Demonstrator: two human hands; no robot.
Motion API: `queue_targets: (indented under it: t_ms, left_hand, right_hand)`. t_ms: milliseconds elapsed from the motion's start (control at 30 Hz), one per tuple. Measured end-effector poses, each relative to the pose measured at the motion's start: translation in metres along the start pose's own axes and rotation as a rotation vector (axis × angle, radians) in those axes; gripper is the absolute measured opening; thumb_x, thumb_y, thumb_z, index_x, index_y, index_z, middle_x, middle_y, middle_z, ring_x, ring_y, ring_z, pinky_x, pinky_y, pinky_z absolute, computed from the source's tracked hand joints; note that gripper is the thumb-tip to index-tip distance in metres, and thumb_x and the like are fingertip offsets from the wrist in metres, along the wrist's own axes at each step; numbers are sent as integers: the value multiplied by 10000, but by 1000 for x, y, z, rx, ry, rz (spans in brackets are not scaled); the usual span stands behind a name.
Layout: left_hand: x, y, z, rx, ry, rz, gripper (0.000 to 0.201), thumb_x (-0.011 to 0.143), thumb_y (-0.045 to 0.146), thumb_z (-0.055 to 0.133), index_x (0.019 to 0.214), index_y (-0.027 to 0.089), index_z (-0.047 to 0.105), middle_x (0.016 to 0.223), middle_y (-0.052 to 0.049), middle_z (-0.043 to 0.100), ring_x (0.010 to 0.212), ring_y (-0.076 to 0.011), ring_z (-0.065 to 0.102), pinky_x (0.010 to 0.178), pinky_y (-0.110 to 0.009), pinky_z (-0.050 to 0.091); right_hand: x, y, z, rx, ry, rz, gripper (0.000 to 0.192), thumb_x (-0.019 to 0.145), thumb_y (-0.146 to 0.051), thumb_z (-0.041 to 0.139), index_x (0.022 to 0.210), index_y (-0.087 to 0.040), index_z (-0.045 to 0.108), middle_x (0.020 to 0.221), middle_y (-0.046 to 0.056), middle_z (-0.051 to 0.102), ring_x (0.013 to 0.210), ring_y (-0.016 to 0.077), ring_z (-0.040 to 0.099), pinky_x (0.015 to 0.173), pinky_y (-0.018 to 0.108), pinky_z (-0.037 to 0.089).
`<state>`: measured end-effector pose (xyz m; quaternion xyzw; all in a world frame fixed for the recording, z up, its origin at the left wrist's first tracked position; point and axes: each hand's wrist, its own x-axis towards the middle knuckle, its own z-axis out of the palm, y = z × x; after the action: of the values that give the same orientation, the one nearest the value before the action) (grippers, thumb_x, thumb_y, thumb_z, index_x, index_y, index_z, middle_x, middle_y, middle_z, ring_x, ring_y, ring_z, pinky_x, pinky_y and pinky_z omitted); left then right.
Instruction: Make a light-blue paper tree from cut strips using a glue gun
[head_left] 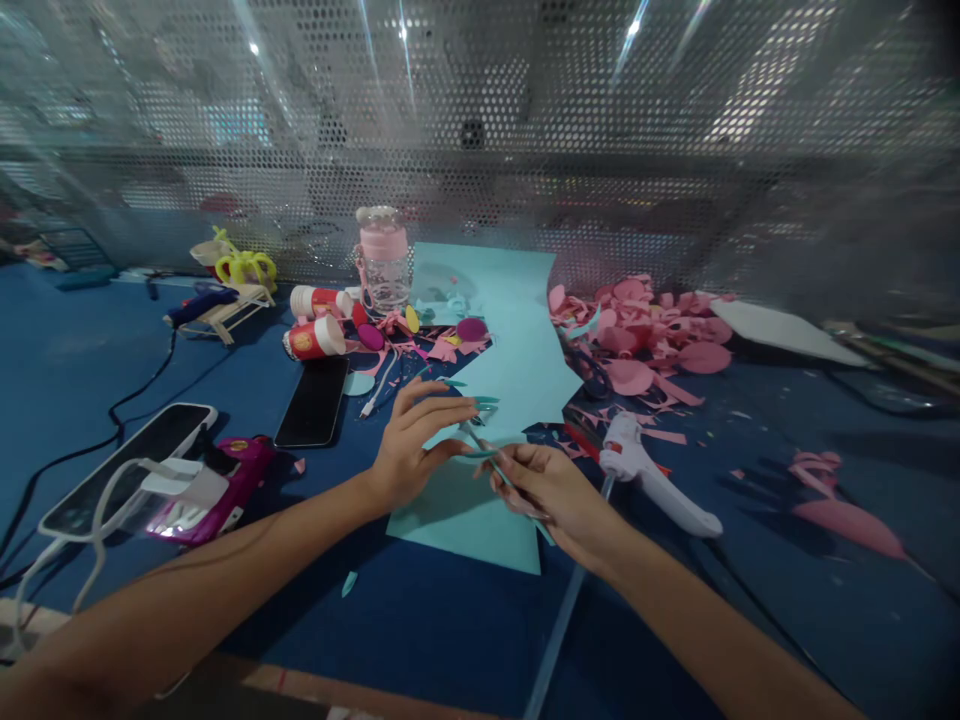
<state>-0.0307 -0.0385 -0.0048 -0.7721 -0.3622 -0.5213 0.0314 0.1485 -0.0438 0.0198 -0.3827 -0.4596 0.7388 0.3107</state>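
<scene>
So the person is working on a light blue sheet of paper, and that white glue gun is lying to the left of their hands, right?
Not quite. In the head view the white glue gun lies to the right of the hands, beside the right hand. The rest holds: both hands, left hand included, are on the light blue sheet of paper.

bare forearms, no sleeves; fingers [450,384] seemingly teal-nailed.
</scene>
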Motion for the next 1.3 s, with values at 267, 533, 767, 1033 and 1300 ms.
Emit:
queue_targets:
  t_ms: [267, 533, 767, 1033, 1300]
  left_hand:
    - [-1, -3, -1, -27, -40, 16, 200, 742, 244, 618, 938, 268, 647, 935, -5, 691, 1025, -199, 515, 977, -449, 305]
    - [-3, -7, 2, 15, -38, 19, 201, 754, 231, 605, 944, 284, 649, 910, 5, 696, 974, -181, 523, 972, -446, 312]
    - [-3, -9, 3, -3, -42, 46, 236, 745, 201, 615, 966, 280, 641, 926, 11, 694, 971, -177, 518, 911, -414, 361]
    - [-3, -9, 2, -20, -61, 25, 229, 769, 220, 586, 981, 293, 634, 940, 9, 690, 982, -182, 522, 909, -403, 363]
    - [1, 8, 8, -404, 52, -600, 596, 675, 446, 643, 1199, 212, 484, 1264, -105, 483, 1161, -249, 417, 946, -392, 336]
  right_hand:
    - [-1, 2, 0, -47, -9, 16, 381, 610, -474, 684, 660, -99, 634, 529, -15, 539, 324, -8, 277, 346, 200, 97]
    - [0, 2, -1, -70, 4, 27, 374, 616, -474, 678, 663, -105, 637, 514, -22, 520, 330, -4, 260, 335, 197, 98]
    - [0, 2, -1, -53, -1, 23, 351, 638, -451, 670, 664, -102, 637, 523, -19, 528, 325, -7, 267, 333, 198, 90]
    - [1, 4, -3, -5, -20, 28, 334, 633, -425, 690, 665, -98, 630, 529, -18, 537, 331, -11, 278, 350, 202, 71]
    - [4, 7, 5, 197, -11, -7, 263, 649, -352, 705, 632, -102, 625, 468, -37, 493, 345, -9, 288, 361, 185, 127]
